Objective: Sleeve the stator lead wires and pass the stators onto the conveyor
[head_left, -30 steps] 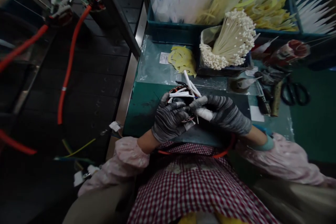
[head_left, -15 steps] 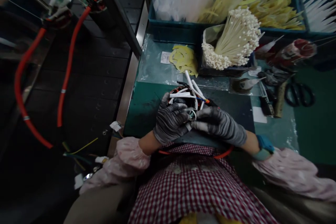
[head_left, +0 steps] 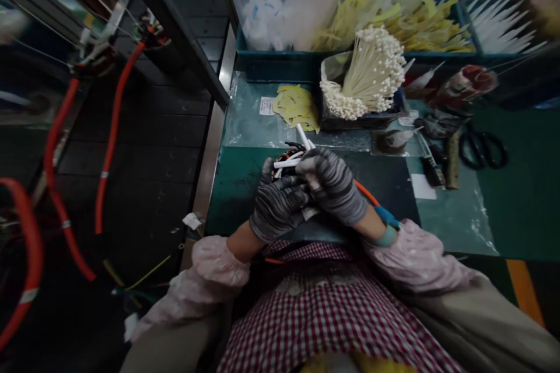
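A motor stator (head_left: pixel 284 161) with dark and copper-coloured windings lies on the green bench in front of me, mostly covered by my hands. White insulating sleeves (head_left: pixel 301 135) stick out from its far side. In a grey striped glove, my left hand (head_left: pixel 280 205) is closed around the stator's near left side. My right hand (head_left: pixel 333 183), gloved alike, bends over the stator's right side with fingers drawn together. What its fingertips pinch is hidden behind them. An orange cable (head_left: pixel 366 192) shows just beyond my right wrist.
Ahead stands a black box (head_left: pixel 363 121) of thin cream-coloured ties. Yellow cut pieces (head_left: pixel 297 106) lie to its left. Blue bins (head_left: pixel 280 64) line the back. Scissors (head_left: pixel 483 148) rest at the right. Leftward, orange cables (head_left: pixel 114 111) hang beside dark slats (head_left: pixel 175 128).
My right hand has moved left and up over the stator, covering the sleeves and thin wire seen before. My left hand stays around the stator. The view has shifted slightly.
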The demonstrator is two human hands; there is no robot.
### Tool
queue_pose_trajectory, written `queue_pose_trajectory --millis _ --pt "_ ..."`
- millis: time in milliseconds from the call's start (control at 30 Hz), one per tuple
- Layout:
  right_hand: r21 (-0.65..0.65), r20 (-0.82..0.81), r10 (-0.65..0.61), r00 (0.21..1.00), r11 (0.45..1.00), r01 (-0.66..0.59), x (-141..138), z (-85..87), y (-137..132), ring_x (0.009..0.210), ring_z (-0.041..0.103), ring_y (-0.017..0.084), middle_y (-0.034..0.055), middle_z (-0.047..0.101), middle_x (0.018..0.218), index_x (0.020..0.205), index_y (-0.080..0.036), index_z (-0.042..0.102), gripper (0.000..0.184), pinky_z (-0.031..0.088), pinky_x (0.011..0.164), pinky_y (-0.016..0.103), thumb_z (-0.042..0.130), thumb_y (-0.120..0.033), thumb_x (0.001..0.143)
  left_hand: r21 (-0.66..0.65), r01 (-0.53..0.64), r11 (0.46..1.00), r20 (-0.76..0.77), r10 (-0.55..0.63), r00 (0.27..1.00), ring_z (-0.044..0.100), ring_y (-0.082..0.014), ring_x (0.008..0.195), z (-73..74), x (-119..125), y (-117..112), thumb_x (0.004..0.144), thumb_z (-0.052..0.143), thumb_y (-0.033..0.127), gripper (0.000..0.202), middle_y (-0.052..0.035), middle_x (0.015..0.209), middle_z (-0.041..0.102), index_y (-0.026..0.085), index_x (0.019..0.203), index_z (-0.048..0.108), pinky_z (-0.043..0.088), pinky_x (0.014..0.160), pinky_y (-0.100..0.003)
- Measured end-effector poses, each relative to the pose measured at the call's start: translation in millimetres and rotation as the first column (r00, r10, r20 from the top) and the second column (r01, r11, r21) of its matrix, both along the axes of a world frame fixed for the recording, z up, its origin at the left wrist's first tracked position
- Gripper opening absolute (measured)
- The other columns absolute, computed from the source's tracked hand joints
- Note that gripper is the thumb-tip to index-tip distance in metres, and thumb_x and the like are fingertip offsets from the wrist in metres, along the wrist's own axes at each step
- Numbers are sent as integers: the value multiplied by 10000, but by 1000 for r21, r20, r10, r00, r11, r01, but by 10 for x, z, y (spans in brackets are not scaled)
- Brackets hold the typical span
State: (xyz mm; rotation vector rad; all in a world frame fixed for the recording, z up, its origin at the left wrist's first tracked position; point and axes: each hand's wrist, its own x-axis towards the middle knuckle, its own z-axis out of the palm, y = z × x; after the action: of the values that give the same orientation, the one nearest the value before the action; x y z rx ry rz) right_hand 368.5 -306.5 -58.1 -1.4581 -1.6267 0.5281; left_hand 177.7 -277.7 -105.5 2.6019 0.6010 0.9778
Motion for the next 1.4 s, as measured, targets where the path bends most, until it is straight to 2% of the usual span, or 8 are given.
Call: queue_pose_trajectory --millis 167,400,567,667,767,900,1167,1400 --pt "44 146 -180 973 983 176 275 -38 -50 1160 717 324 152 754 1234 1322 -216 662 371 606 1043 520 650 -392 996 214 -4 977 -93 24 995 693 -268 1228 119 -195 103 971 809 372 213 0 1225 781 378 1174 745 442 1259 -576" --pt "-221 299 274 914 952 -213 452 -190 337 1153 741 309 168 761 1338 1439 -164 674 518 607 1072 507 697 -251 928 393 195 899 -368 -40 929 693 -182 1029 497 -425 248 1058 559 106 325 27 1089 799 324 1184 764 506 699 -274" --pt "-189 -5 593 805 790 -583 542 -224 753 1086 768 204 53 817 1263 1385 -209 696 445 636 985 356 723 -248 942 442 154 884 -377 27 926 719 -204 1012 595 -435 225 1032 573 106 266 0 1086 835 269 1103 770 536 841 -347" --pt "-88 42 472 880 880 -468 608 -213 680 1116 752 248 86 785 1303 1402 -215 687 522 633 992 430 796 -368 916 374 88 923 -294 28 955 672 -241 1308 478 -421 182 1027 645 241 146 -14 1274 815 274 1112 758 428 1230 -462" --pt "75 247 52 968 995 -73 772 -153 476 1223 674 331 129 735 1351 1323 -277 743 451 537 1099 563 832 -433 909 310 57 949 -234 18 972 594 -248 1456 274 -397 210 967 782 403 163 11 1323 795 298 1079 727 237 1380 -514" --pt "215 472 -406 782 914 345 960 -126 435 1383 529 437 150 717 1414 1039 -259 789 208 359 1191 703 838 -410 905 297 34 954 -147 11 989 676 -246 1322 55 -338 241 841 935 404 325 46 1097 819 311 1029 687 417 1287 -513" --pt "143 536 -423 731 898 415 775 -100 592 1398 489 459 160 682 1468 970 -206 807 140 330 1175 760 781 -322 895 280 -283 917 61 278 959 703 -266 1001 -54 -60 -109 938 786 432 189 11 920 790 301 971 654 628 942 -516" --pt "193 300 -206 931 969 152 905 264 305 1108 722 333 116 787 1119 956 -269 769 100 546 1055 574 776 -368 941 293 -233 927 -20 249 968 704 -246 1043 -38 -102 -64 980 711 521 201 38 983 810 321 966 701 607 958 -459"
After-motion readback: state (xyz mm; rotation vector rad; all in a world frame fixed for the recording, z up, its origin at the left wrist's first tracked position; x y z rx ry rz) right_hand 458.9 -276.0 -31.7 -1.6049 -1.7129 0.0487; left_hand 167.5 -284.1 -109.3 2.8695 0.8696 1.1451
